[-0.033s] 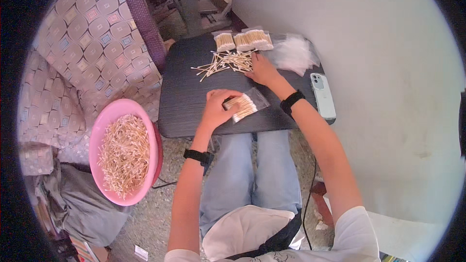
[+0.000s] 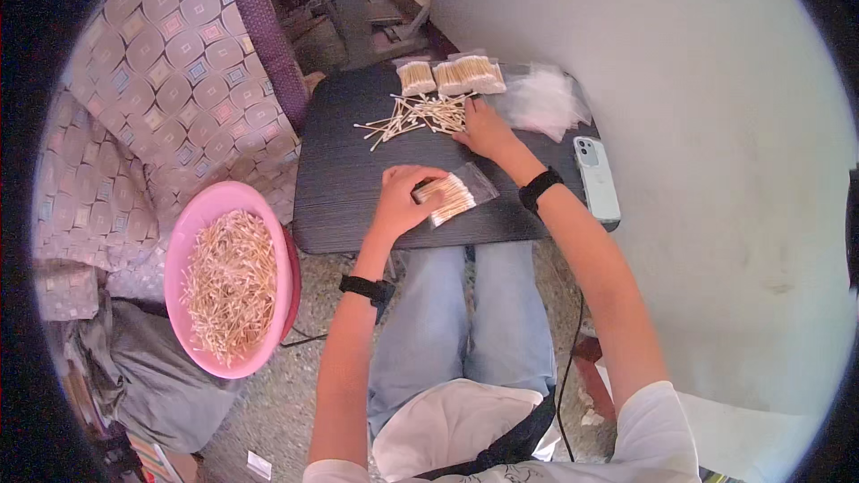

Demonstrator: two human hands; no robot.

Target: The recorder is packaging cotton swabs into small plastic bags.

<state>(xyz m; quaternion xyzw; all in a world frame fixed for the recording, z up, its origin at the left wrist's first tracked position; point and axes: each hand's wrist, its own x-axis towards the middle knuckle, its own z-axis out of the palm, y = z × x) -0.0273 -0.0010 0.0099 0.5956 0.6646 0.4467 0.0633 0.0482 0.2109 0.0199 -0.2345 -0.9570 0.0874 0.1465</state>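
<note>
On the dark table (image 2: 340, 197), my left hand (image 2: 403, 201) is closed around the left side of a small clear plastic bag of cotton swabs (image 2: 455, 199). The bag lies flat near the table's front edge, its unfilled end pointing right. Farther back, my right hand (image 2: 488, 130) reaches into the right end of a loose pile of cotton swabs (image 2: 403, 118). Its thumb and fingers close on some swabs there; how many is hidden. The pile's sticks are pale, with white tips, and lie crisscrossed.
Behind the pile stand several filled swab bags (image 2: 470, 74). Clear, unfilled plastic bags (image 2: 543, 100) lie at the back right, and a white phone (image 2: 598, 181) at the right edge. A pink basin (image 2: 177, 246) full of swabs stands left of the table. A wall (image 2: 716, 170) rises on the right.
</note>
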